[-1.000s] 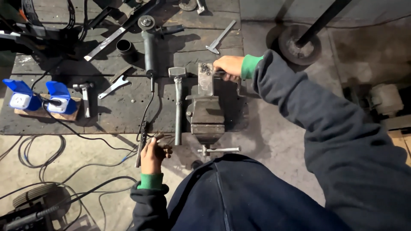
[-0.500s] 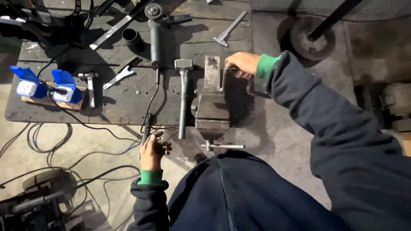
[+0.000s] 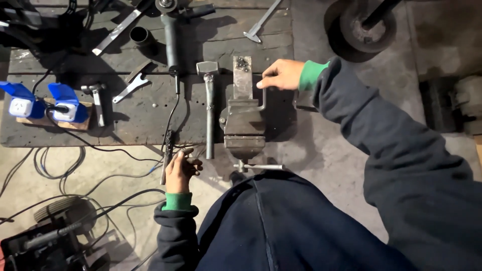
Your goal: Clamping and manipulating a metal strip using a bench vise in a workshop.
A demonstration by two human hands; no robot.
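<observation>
A grey bench vise sits at the front edge of a dark metal workbench, with a flat steel strip standing out of its jaws. My right hand is closed on the top of a bent metal rod that runs down beside the strip into the vise. My left hand curls around the lower end of a thin dark bar at the bench's front edge. A hammer lies just left of the vise. The vise's screw handle sticks out toward my body.
An angle grinder, a spanner, a small hammer, a short pipe and two blue socket boxes lie on the bench. Cables trail over the floor on the left. A wheel stands at the back right.
The view has shifted slightly, so the bench sits a little differently in the picture. Both hands keep their holds; the right hand stays beside the strip.
</observation>
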